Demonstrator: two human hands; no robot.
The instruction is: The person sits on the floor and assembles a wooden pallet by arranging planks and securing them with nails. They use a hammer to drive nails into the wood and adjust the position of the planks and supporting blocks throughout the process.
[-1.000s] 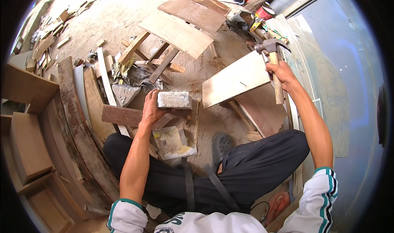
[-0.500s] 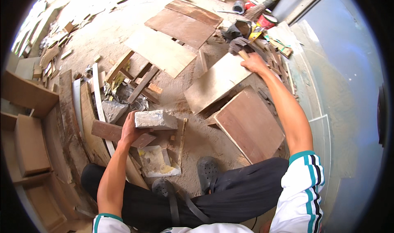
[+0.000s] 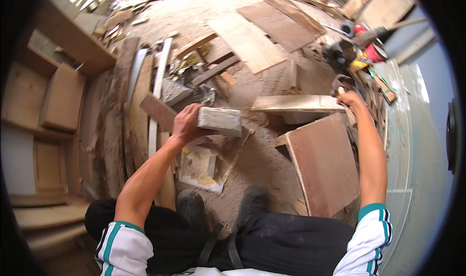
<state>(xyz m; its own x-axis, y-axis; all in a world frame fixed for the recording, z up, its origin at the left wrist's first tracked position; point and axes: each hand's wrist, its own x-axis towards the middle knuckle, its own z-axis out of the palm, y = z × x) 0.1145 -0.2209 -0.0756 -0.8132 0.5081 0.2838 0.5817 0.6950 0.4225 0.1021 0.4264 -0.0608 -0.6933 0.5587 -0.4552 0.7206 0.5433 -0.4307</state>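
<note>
My left hand [image 3: 186, 124] is closed around one end of a whitish-grey block [image 3: 219, 120], held up over a reddish-brown plank [image 3: 158, 110]. At the right, my right hand [image 3: 350, 99] grips the pale wooden handle of a hammer; the dark hammer head [image 3: 341, 83] shows just beyond the fist. Close to that hand, a pale wooden board [image 3: 293, 102] shows mostly its long edge. Nearer to me, a reddish-brown wooden panel [image 3: 323, 164] leans tilted, its upper edge under the hammer hand's side.
Large flat boards [image 3: 247, 40] rest on low supports ahead. Cabinet-like wooden boxes [image 3: 63, 96] and long planks [image 3: 116, 111] line the left. Tins [image 3: 376, 53], a broom [image 3: 371, 35] and scraps lie at the far right beside a bluish wall. A stained sheet [image 3: 199, 166] lies near my shoes.
The view has swung left, so the scene sits farther right. The pale board has gone from showing its broad face to showing its edge. Both hands keep their hold.
</note>
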